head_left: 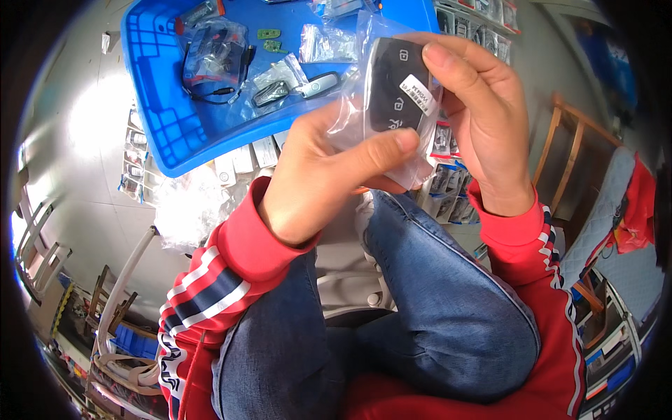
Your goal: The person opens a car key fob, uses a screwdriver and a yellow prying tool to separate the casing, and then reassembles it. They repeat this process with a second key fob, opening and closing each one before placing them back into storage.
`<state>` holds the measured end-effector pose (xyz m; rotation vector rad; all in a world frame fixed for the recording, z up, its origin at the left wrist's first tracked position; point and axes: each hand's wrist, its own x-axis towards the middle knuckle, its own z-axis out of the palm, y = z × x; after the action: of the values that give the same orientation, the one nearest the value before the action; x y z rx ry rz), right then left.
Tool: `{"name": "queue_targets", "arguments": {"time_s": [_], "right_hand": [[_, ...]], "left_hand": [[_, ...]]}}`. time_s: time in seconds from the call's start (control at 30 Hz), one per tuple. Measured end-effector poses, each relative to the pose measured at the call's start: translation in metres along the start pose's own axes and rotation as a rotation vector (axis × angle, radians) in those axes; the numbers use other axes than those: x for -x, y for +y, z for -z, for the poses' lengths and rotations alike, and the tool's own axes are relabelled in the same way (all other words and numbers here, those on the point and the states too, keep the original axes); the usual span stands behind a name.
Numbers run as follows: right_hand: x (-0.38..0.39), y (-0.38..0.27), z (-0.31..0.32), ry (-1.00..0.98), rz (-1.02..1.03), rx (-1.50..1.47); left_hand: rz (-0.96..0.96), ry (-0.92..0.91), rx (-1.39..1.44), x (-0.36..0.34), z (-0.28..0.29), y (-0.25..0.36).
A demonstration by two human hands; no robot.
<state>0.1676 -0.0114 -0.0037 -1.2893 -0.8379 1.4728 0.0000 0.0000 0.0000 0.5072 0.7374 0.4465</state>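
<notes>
A black car key fob point(385, 77) with button symbols and a white sticker is inside a clear plastic bag point(339, 122). My left hand point(315, 175) grips the lower part of the bagged fob, thumb across its face. My right hand point(490, 119) holds its upper right, thumb near the top corner. Behind it is a blue plastic bin point(157, 133) with bagged parts, two small green circuit boards point(269, 33), a silver fob point(318, 85) and a dark fob point(269, 93).
Trays of bagged items point(451, 192) lie behind my knees. A pile of clear bags point(189, 210) sits below the bin. A wooden chair frame point(556, 140), a quilted pad point(595, 210) and red cloth point(633, 210) stand at the right; chair frames point(112, 301) are at the left.
</notes>
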Motion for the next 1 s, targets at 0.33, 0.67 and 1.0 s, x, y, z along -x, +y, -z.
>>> {"name": "queue_targets", "arguments": {"time_s": [0.33,0.67,1.0], "right_hand": [[0.006,-0.008,0.000,-0.025,0.003,0.123],[0.004,0.003,0.004,-0.007,-0.013,-0.019],[0.007,0.003,-0.031,-0.266,-0.337,-1.081]], "left_hand": [[-0.015,-0.068,0.042,0.003,0.000,-0.005],[-0.736,0.254,-1.082,0.002,0.006,-0.009],[-1.290,0.107,-1.522,0.009,0.007,-0.009]]}}
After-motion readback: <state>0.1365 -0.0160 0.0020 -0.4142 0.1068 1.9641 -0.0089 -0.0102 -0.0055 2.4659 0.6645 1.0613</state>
